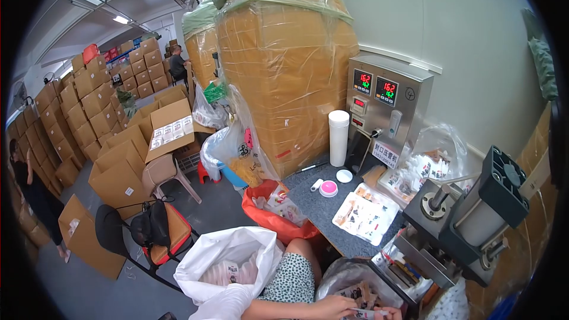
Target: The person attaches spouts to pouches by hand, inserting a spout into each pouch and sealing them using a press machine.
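Note:
At the bottom edge, my left hand [333, 307] pinches one end of a small, pale printed packet [363, 313]. My right hand [388, 313], partly cut off by the frame, has its fingers closed at the other end. Both hands are over a bin lined with clear plastic [332, 277], where brown and white printed packets [359, 294] lie. Just beyond the right hand stands the metal press of a sealing machine [435, 249]. On my left a white sack [228, 238] holds several pale packaged pieces [232, 274].
Flat printed pouches [367, 212] lie on the dark worktop [305, 189], near a white bottle [338, 139] and a pink-centred round container [328, 188]. A control box [388, 98] displays red and green digits. A red bag [261, 201], chair [160, 243] and stacked cartons [98, 101] stand left; people are farther back.

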